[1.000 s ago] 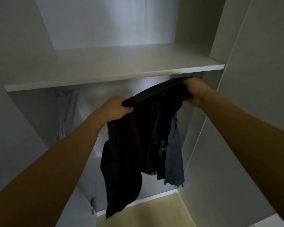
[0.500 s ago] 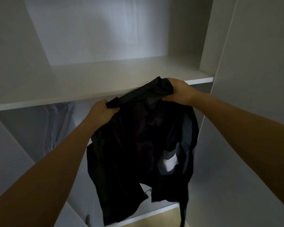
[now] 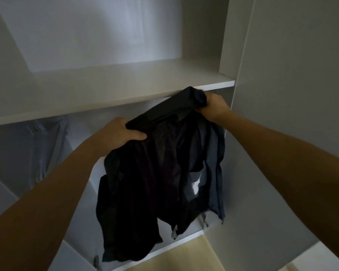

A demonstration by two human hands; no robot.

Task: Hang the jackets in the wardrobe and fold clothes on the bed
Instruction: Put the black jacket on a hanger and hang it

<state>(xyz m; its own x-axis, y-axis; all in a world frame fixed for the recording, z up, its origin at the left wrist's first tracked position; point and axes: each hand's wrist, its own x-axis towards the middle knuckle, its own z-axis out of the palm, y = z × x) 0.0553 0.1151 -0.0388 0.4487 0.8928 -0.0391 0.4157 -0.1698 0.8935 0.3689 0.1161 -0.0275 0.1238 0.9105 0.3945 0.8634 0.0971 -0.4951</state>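
Below the wardrobe shelf point(image 3: 114, 89), a dark jacket point(image 3: 157, 173) is held up by its top edge, gripped by the left hand point(image 3: 119, 133) lower and the right hand point(image 3: 213, 106) just under the shelf's front edge, both arms outstretched.

Two bare forearms reach in from the bottom corners, with no sleeve, watch or bracelet on either. The left hand point(image 3: 119, 133) and the right hand point(image 3: 213, 108) wear no gloves and no rings. Dim light hides finer detail.
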